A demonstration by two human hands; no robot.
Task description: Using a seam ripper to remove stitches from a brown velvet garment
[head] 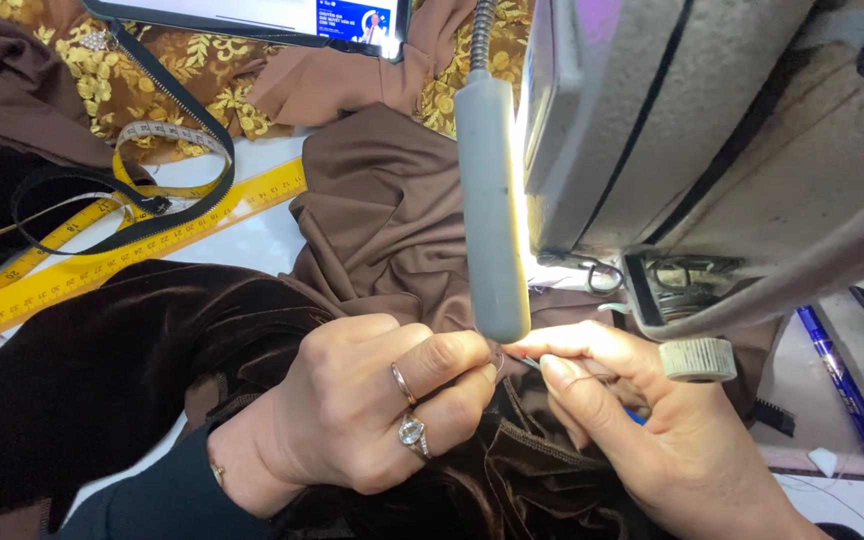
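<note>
A grey lamp bar [492, 200] hid the fingertips' meeting point. The left hand [372, 400] pinched dark brown velvet fabric [102, 370] beneath it; the right hand [642, 420] gripped a small, barely visible blue-handled tool [635, 414].

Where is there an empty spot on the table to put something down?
A bare white patch lies between the yellow ruler and the brown satin cloth. Another shows at the right, beside the blue pen. Around both hands under the sewing machine, velvet crowds everything.
</note>
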